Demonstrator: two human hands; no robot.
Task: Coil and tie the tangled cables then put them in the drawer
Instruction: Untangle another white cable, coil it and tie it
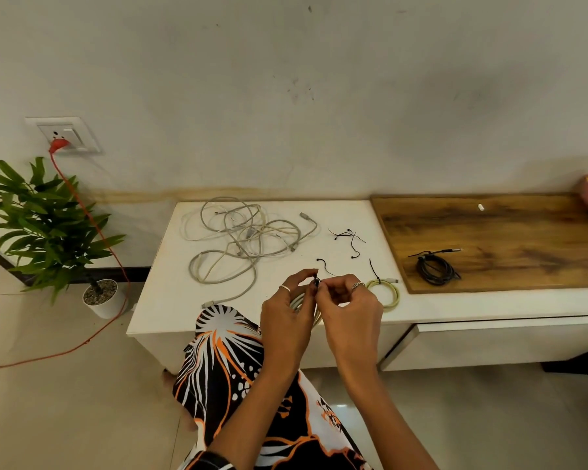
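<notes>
Against a pale wall stood a low white cabinet (170,300), with a wooden board (523,232) on its right part. Both hands met above its front edge: the left hand (287,320) and the right hand (348,317) each pinched a black tie (317,282) between fingertips, apparently around a pale coiled cable (297,301) mostly hidden behind them. A tangle of grey cables (241,239) lay on the cabinet farther back, loose black ties (348,237) to its right. A tied yellowish coil (386,293) rested just beside the right hand, and a tied black coil (435,269) sat on the board. Below, the drawer (489,344) stood slightly open.
</notes>
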